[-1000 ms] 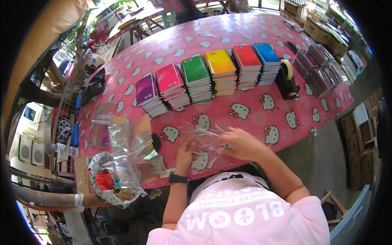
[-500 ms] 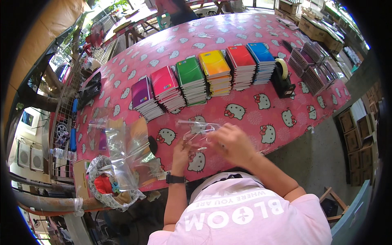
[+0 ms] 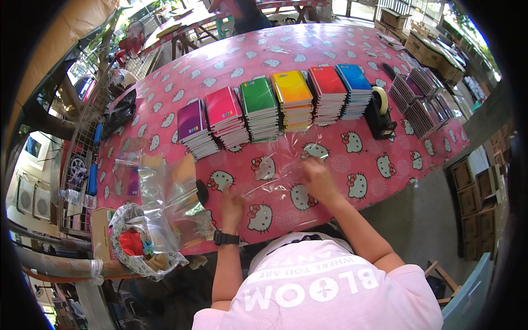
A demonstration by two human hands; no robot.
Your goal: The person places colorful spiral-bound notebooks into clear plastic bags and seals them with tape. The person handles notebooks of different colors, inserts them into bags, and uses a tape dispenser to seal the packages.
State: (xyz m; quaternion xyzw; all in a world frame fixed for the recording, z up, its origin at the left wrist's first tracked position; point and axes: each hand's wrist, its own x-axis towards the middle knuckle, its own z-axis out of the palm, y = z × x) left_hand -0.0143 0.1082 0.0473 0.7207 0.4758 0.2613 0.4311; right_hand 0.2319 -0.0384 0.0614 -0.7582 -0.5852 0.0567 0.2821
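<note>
A clear plastic bag [image 3: 272, 179] is stretched flat between my hands, low over the pink table. My left hand [image 3: 232, 206], with a dark watch on its wrist, pinches the bag's near left end. At the opposite end my right hand [image 3: 319, 179] is closed on the plastic, its fingers slightly blurred. Beyond the bag stands a row of spiral notebook stacks: purple [image 3: 191, 122], pink [image 3: 224, 104], green [image 3: 257, 96], yellow [image 3: 291, 88], red [image 3: 328, 81] and blue [image 3: 353, 78]. Neither hand touches a notebook.
A black tape dispenser [image 3: 379, 118] stands right of the blue stack, with bundled packs [image 3: 421, 104] beyond. More clear plastic bags [image 3: 165, 187] lie at the left, above a cloth-lined basket [image 3: 124, 220]. A small dark object [image 3: 202, 192] sits by my left hand. Someone [image 3: 247, 15] is at the far table.
My hands have moved apart, the left toward the left and the right slightly rightward. The crumpled plastic bag is now drawn out wide and flat between them.
</note>
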